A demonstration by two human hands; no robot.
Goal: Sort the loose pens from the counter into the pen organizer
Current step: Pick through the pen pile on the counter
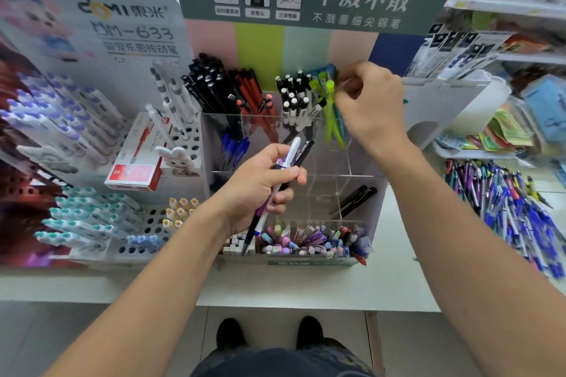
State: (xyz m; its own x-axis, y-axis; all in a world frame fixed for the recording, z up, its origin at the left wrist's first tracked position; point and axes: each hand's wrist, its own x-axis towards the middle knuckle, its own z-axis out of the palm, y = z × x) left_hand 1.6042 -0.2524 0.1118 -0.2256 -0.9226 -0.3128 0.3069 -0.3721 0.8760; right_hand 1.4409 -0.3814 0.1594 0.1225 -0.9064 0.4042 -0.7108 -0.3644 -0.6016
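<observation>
The pen organizer [294, 168] stands on the counter [398, 278], with loose pens [508, 208] heaped to its right.

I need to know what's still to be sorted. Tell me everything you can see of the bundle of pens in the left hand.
The bundle of pens holds a few slim pens: one white with purple bands, one black, one with a purple grip. They look like plastic. They slant, tips down toward the person, tops up toward the clear organizer. The left hand grips them mid-barrel, thumb across the front. Nothing else touches them.
</observation>
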